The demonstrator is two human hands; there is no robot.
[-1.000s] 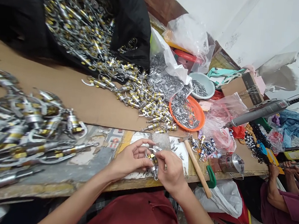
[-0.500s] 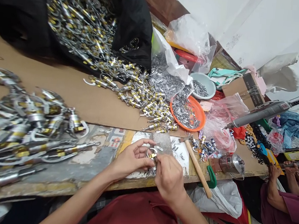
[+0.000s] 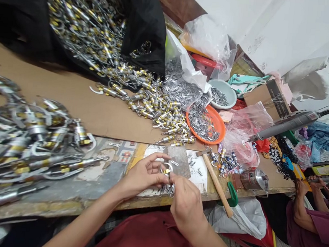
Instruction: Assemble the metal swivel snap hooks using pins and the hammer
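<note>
Over the bench edge my left hand (image 3: pixel 145 172) pinches a silver and yellow metal keychain piece (image 3: pixel 166 170) between thumb and fingers. My right hand (image 3: pixel 186 198) is closed at the right side of that piece, its fingertips touching or almost touching it; whether it grips a small part is hidden. Just behind the hands lies a grey metal plate (image 3: pixel 181 158) with a small silver tag (image 3: pixel 174 163) on it. To the right a hammer (image 3: pixel 216 185) with a wooden handle rests across the bench edge.
Heaps of similar pieces (image 3: pixel 30 138) lie left, and more spill from a black bag (image 3: pixel 146 20). An orange bowl (image 3: pixel 222 133) and a grey bowl (image 3: pixel 232 94) hold small metal parts. A power tool (image 3: pixel 285 125) hangs right. Another person's hands (image 3: pixel 301 187) are at far right.
My right hand has shifted slightly down and away from the keychain piece, with more of its lower end showing. My left hand keeps its hold. The view has moved slightly.
</note>
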